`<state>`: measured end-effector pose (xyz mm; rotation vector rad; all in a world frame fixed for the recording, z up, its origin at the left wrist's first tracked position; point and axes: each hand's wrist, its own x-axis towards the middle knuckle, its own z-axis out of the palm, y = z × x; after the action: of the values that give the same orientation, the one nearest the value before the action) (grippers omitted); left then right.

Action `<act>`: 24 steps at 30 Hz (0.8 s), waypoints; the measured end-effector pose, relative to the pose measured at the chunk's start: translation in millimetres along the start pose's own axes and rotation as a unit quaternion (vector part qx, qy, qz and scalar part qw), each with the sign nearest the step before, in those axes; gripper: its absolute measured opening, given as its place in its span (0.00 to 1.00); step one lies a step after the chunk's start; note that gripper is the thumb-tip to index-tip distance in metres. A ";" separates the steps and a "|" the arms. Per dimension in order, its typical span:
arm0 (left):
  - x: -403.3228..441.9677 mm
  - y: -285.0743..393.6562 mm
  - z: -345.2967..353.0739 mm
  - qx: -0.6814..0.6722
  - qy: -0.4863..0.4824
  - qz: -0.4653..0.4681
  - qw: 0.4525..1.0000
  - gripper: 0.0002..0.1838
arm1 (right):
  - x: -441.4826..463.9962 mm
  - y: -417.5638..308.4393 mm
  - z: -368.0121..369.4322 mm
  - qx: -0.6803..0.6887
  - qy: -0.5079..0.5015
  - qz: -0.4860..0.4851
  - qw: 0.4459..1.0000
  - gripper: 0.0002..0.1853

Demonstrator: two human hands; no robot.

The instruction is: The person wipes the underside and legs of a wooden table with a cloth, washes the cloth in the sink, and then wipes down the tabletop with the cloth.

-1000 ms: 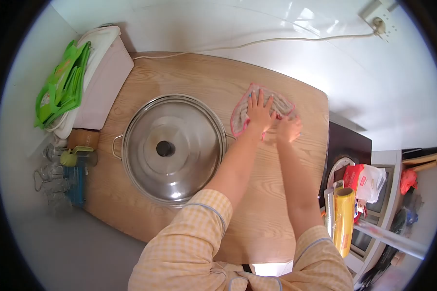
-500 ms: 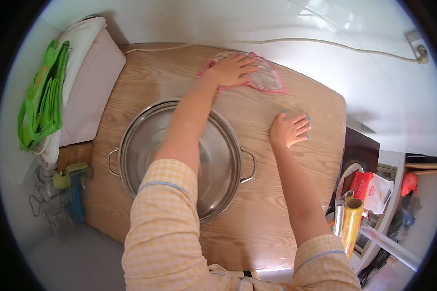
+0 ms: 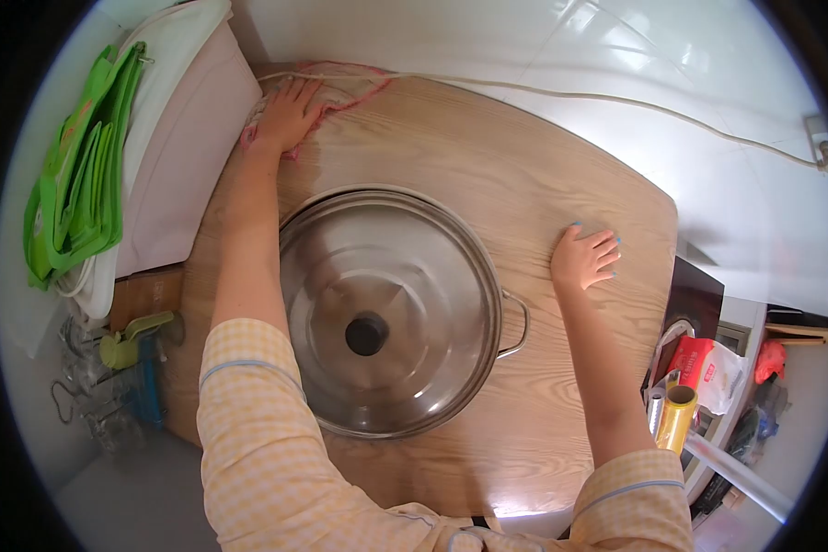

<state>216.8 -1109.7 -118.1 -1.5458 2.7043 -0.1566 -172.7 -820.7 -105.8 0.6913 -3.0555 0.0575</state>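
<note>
My left hand [image 3: 287, 120] lies flat with its fingers spread on a thin cloth with a pink edge [image 3: 350, 90], at the far left of the wooden table [image 3: 488, 175]. Part of the cloth is hidden under the hand. My right hand [image 3: 583, 259] rests open on the bare wood toward the right side, holding nothing. Between my arms stands a wide steel pot with a lid [image 3: 423, 294] and a black knob [image 3: 367, 334]. Its right handle [image 3: 522, 324] shows, while my left forearm hides the left one.
A pale bin-like container [image 3: 189, 138] with a green folded bag [image 3: 83, 184] stands at the left. A cable [image 3: 561, 95] runs along the back wall to a socket. Beyond the right edge are a yellow roll [image 3: 677, 419] and a red-and-white packet [image 3: 708, 373].
My left hand has slid left along the back of the table, and the cloth has moved with it. My right hand stays flat on the table. The view has shifted slightly.
</note>
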 end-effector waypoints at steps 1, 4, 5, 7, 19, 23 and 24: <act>-2.2 -4.6 6.8 0.006 0.036 -0.016 0.999 0.27 | -0.9 0.9 1.1 -0.002 -0.005 0.001 1.000 0.38; -3.5 -9.6 23.1 -0.019 0.087 -0.088 0.992 0.29 | 1.2 1.5 2.1 0.013 0.004 0.000 1.000 0.38; -1.6 -9.3 27.5 -0.050 0.103 -0.145 0.983 0.30 | 0.9 2.7 2.6 0.021 0.008 -0.004 1.000 0.38; 4.4 -9.2 32.3 -0.054 0.094 -0.184 0.977 0.31 | 1.8 2.7 5.0 0.033 0.008 0.000 0.999 0.38; 28.4 139.2 -8.8 -0.110 0.019 -0.466 0.878 0.46 | 3.0 7.6 11.5 0.060 0.036 -0.022 0.997 0.38; 31.2 236.2 -41.6 -0.221 0.006 -0.449 0.866 0.46 | 2.8 6.1 10.2 0.065 0.037 -0.023 0.997 0.38; 33.0 262.1 -41.0 -0.230 0.010 -0.425 0.875 0.46 | 2.7 6.3 9.9 0.063 0.037 -0.022 0.997 0.37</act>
<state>-27.8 -1002.9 -102.1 -2.7690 1.9273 0.5027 -177.8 -816.6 -115.9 0.7438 -2.9857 0.2714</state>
